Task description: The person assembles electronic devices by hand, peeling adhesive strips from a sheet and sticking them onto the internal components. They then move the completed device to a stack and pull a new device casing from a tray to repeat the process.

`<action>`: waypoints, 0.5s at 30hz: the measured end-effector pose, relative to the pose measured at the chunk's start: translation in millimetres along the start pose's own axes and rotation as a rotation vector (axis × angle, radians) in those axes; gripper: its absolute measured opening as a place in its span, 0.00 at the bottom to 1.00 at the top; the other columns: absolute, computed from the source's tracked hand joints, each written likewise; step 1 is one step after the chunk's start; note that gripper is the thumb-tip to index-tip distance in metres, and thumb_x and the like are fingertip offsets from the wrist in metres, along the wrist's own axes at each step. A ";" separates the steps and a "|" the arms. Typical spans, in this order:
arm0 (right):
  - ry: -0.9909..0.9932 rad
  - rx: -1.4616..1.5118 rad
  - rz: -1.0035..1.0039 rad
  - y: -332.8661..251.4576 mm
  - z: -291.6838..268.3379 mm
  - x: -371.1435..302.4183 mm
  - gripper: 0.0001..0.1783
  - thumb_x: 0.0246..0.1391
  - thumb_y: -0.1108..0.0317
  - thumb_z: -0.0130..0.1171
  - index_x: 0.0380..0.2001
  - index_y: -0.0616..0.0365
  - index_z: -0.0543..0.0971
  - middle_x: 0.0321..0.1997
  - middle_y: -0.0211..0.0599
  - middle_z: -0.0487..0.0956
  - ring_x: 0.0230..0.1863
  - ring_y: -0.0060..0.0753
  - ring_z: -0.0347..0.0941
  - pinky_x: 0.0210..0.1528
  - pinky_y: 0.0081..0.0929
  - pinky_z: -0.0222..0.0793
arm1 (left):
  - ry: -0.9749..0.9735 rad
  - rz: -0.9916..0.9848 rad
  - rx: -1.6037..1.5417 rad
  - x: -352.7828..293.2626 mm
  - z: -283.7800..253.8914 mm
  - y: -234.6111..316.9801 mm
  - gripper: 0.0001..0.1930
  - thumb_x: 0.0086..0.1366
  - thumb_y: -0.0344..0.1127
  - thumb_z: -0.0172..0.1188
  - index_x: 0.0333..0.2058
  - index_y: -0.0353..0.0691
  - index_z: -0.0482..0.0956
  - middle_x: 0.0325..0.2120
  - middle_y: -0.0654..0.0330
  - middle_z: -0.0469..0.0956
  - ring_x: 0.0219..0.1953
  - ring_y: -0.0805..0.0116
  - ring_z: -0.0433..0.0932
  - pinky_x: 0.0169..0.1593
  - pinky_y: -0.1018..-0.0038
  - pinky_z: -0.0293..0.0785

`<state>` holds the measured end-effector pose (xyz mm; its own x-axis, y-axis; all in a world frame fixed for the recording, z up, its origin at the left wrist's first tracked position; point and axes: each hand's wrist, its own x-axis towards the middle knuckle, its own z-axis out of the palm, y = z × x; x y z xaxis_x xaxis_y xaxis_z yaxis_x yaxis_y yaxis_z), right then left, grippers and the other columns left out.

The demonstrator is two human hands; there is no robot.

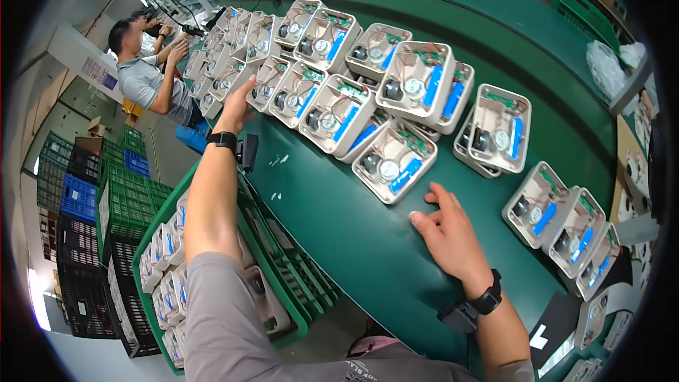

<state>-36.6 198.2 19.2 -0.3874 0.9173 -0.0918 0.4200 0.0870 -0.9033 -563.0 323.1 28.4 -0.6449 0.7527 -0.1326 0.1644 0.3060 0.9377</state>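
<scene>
White plastic housings, each with a blue battery, a green circuit board, thin wires and round parts inside, stand in stacks and rows on the green table. My left hand (236,107) is stretched out beside the housing (267,86) at the near left edge of the group; its fingers point away from me and it holds nothing that I can see. Above the bare tabletop, my right hand (450,235) is open with fingers apart, just right of and nearer than the closest housing (394,163). That housing lies open side up, and the hand appears apart from it.
A green crate (304,315) filled with similar housings stands below the table edge at my left. More housings (541,201) lie in a leaning row at the right. A person (152,74) works at the far left, near stacked crates (127,191). A plastic bag (605,67) lies far right.
</scene>
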 end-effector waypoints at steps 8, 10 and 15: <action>0.090 -0.023 0.096 -6.4 34.2 45.0 0.45 0.65 0.61 0.63 0.74 0.73 0.53 0.44 0.53 0.83 0.33 0.42 0.83 0.38 0.39 0.77 | -0.422 -0.014 -0.234 43.6 2.4 -1.5 0.23 0.68 0.42 0.70 0.55 0.34 0.81 0.48 0.58 0.84 0.48 0.64 0.84 0.56 0.64 0.79; 0.102 -0.002 0.108 -8.9 36.7 54.6 0.45 0.65 0.61 0.63 0.74 0.74 0.52 0.40 0.53 0.84 0.32 0.43 0.83 0.36 0.40 0.77 | -0.446 -0.064 -0.260 45.8 -4.3 -4.3 0.21 0.67 0.40 0.70 0.54 0.36 0.81 0.47 0.59 0.85 0.48 0.64 0.84 0.55 0.66 0.80; 0.187 -0.189 0.112 -4.0 47.2 57.8 0.44 0.64 0.64 0.61 0.72 0.77 0.52 0.31 0.56 0.84 0.31 0.57 0.83 0.35 0.47 0.77 | -0.440 -0.060 -0.222 34.3 0.7 -12.0 0.19 0.67 0.39 0.71 0.52 0.37 0.82 0.46 0.60 0.85 0.47 0.65 0.84 0.54 0.68 0.81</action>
<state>-99.4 232.5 -2.2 -0.1792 0.9796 -0.0913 0.6036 0.0362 -0.7964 -586.5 345.7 12.4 -0.2638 0.9271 -0.2662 -0.0570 0.2605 0.9638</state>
